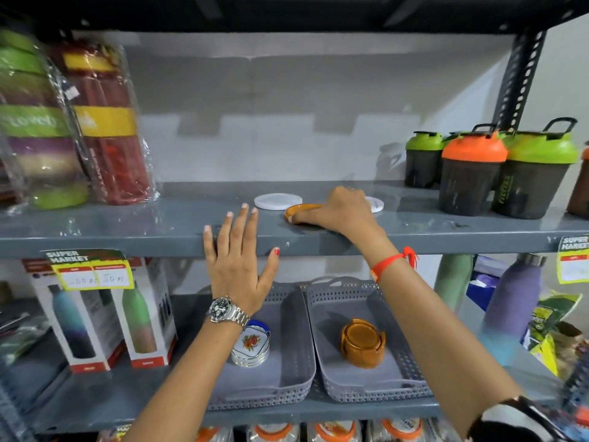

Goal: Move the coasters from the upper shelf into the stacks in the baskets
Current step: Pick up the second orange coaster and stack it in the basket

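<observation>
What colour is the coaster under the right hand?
Orange coaster, right hand; head view.

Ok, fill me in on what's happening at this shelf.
A person is clearing coasters off the upper shelf. The right hand is closing on an orange coaster there, while the left hand is open and empty in front of the shelf edge. Two white coasters lie on the shelf. Below, the left basket holds a floral stack and the right basket an orange stack.
</observation>
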